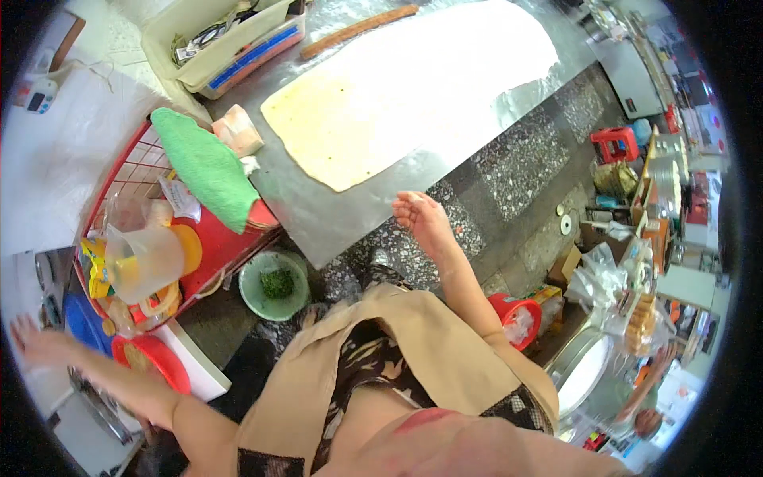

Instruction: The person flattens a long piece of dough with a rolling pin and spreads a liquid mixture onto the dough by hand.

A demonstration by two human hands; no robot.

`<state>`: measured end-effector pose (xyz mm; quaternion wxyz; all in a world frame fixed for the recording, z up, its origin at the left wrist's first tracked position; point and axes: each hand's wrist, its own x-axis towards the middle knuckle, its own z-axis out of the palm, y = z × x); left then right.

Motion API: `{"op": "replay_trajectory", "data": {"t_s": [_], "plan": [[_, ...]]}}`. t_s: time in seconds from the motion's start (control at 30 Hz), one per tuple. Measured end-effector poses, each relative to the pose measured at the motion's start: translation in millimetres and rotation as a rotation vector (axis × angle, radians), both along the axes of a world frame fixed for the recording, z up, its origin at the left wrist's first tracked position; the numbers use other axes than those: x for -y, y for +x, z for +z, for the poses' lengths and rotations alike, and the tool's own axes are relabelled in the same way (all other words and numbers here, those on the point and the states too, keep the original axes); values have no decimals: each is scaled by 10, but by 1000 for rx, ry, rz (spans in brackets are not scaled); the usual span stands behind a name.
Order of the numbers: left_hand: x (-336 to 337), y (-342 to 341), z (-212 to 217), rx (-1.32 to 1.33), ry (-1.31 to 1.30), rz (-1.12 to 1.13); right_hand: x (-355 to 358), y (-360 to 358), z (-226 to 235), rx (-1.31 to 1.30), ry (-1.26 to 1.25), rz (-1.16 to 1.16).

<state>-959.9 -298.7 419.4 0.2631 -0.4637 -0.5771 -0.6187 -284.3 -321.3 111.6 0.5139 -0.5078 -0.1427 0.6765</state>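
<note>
A wide sheet of rolled-out dough lies on the metal table, its far part washed out by glare. Along its far left edge rests a long wooden rolling pin. My right hand hangs just off the table's near right edge, fingers loosely bent and nothing visible in them. Out at the left rim, my left hand is stretched away from me with its fingers apart, somewhat blurred. It is nearest to a blue container beside the red rack.
Left of the table stands a red rack with a green cloth and a clear plastic jug. Below sits a pale green bucket holding chopped greens. A red bucket stands right; another person shows far right.
</note>
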Motion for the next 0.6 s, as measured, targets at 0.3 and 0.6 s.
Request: {"op": "replay_trajectory", "data": {"t_s": [0.3,0.6], "plan": [[-318,3199,-1667,-573,-552,227,-1214,1180,-276,605,217,113],[-11,2429,-3158,437,13,998,-1956,2596,-547,481,32,80]]}}
